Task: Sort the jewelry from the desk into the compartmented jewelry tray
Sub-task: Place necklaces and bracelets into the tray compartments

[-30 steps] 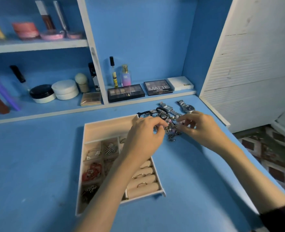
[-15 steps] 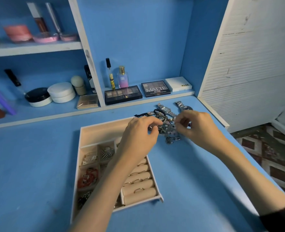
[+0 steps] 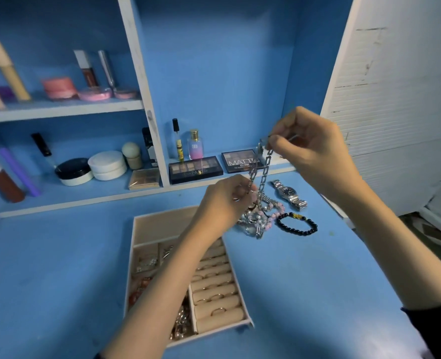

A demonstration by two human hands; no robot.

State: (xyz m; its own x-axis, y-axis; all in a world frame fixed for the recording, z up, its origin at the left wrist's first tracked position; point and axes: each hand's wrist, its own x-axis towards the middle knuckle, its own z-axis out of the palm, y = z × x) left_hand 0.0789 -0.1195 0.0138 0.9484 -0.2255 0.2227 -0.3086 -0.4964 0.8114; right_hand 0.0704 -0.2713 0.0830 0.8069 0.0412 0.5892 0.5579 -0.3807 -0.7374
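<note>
My right hand [image 3: 310, 149] is raised above the desk and pinches the top of a silver link chain [image 3: 262, 174]. The chain hangs down to my left hand [image 3: 227, 200], which pinches its lower part just above the jewelry pile [image 3: 261, 218] of pink beads and silver pieces. A black bead bracelet [image 3: 296, 224] and a silver watch [image 3: 289, 194] lie on the desk to the right of the pile. The beige compartmented tray [image 3: 162, 221] sits under my left forearm, with rings in its roll slots and small pieces in the left cells.
Two eyeshadow palettes [image 3: 196, 169], a perfume bottle [image 3: 195, 145] and jars stand on the low shelf behind the pile. Cosmetics line the upper shelf at left. A white slatted panel [image 3: 395, 99] bounds the desk on the right, with floor beyond its edge.
My right hand has risen from the pile, lifting the silver chain up with it. My left hand stayed low by the pile, holding the chain's lower part. The black bracelet now lies uncovered.
</note>
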